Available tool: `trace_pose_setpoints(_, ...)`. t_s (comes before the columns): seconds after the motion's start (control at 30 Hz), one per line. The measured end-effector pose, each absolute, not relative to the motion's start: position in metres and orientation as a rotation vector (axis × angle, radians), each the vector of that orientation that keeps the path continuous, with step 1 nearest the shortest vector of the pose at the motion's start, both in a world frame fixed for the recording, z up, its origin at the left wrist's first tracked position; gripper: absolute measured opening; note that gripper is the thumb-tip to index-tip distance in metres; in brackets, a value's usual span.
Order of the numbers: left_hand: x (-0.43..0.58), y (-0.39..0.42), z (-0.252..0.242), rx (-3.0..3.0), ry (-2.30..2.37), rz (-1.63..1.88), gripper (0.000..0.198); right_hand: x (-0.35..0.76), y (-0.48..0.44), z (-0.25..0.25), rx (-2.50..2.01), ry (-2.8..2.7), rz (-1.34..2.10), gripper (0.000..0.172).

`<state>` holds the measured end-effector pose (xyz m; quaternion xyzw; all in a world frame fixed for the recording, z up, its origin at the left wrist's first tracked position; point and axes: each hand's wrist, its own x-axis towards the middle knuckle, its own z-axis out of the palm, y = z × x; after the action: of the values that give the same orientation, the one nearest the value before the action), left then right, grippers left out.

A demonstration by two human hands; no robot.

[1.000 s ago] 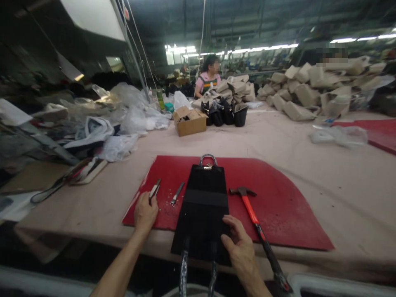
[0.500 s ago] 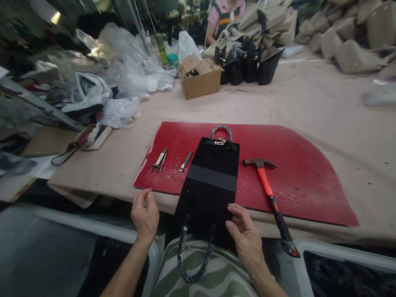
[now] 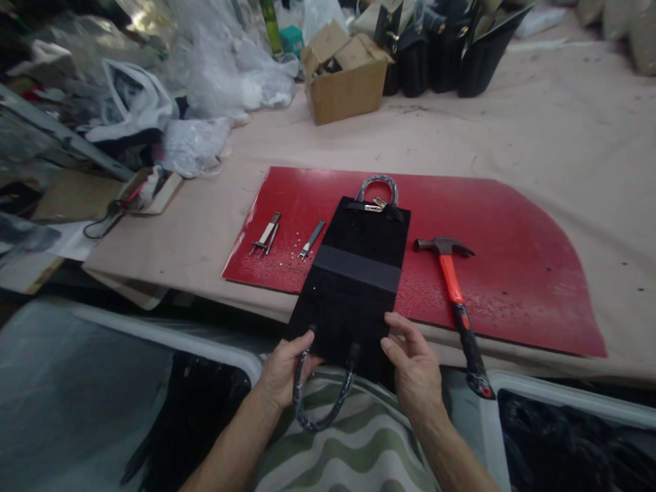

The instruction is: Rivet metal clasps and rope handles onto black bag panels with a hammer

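Note:
A black handbag piece (image 3: 353,307) lies opened flat, its near end hanging over the table edge above my lap. A wrapped handle (image 3: 376,183) and gold-coloured hardware (image 3: 376,205) sit at its far end; another wrapped handle (image 3: 320,420) loops down at the near end. My left hand (image 3: 287,365) grips the near left edge, thumb on top by the handle's base, other fingers partly hidden below. At the right edge, my right hand (image 3: 415,362) holds the piece with thumb and forefinger tips on it. To the right lies a claw hammer (image 3: 454,290) with an orange and black handle.
Under the piece is a red board (image 3: 502,246). Pronged metal punches (image 3: 311,240) lie on its left part. Behind stand a cardboard box (image 3: 348,89) and black bags (image 3: 441,55); plastic wrapping (image 3: 220,68) is heaped left. Bins (image 3: 205,335) flank my lap.
My left hand has moved right and taken hold of the handbag piece's near left edge. My right hand stays at the right edge. The camera view has tipped downward.

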<state>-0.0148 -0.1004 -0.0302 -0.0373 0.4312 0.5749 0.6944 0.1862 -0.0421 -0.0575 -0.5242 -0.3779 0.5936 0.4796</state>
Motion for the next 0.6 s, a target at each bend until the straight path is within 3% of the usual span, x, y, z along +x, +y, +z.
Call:
trace_pose_setpoints(0.37,-0.016,-0.102,0.001,0.023,1.139,1.273,0.054,0.179,-0.049,-0.041,-1.287,-0.77,1.331,0.037)
trace_pose_setpoints(0.6,-0.011,-0.105,0.01,0.084,1.124,1.283,0.04,0.174,-0.041,-0.031,-1.249,-0.63,1.313,0.037)
